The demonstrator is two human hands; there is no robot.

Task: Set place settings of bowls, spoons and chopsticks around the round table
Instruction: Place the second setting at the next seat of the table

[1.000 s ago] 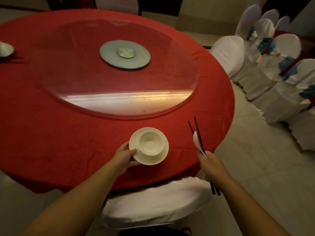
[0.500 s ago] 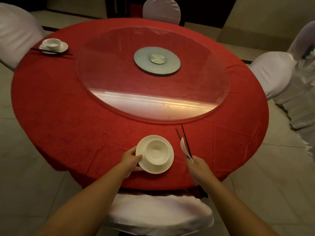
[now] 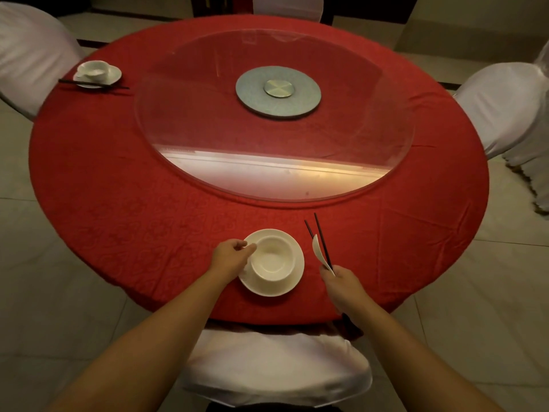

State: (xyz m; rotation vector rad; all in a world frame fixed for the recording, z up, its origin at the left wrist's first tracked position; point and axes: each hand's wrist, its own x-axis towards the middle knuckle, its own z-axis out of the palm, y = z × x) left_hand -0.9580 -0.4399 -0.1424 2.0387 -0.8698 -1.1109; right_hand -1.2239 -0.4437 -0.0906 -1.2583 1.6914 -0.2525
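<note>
A white bowl sits on a white saucer near the front edge of the round red table. My left hand holds the bowl's left rim with thumb and fingers. To the right, my right hand grips a white spoon and a pair of dark chopsticks together, their tips pointing away over the cloth. At the far left stands a finished setting: bowl on saucer with chopsticks laid in front.
A glass turntable with a grey hub fills the table's middle. White-covered chairs stand at the front, far left, right and back. Tiled floor surrounds the table.
The view has swung left, bringing the far-left setting into sight. My left hand has shifted from the saucer's edge up to the bowl's rim. The right hand keeps the spoon and chopsticks.
</note>
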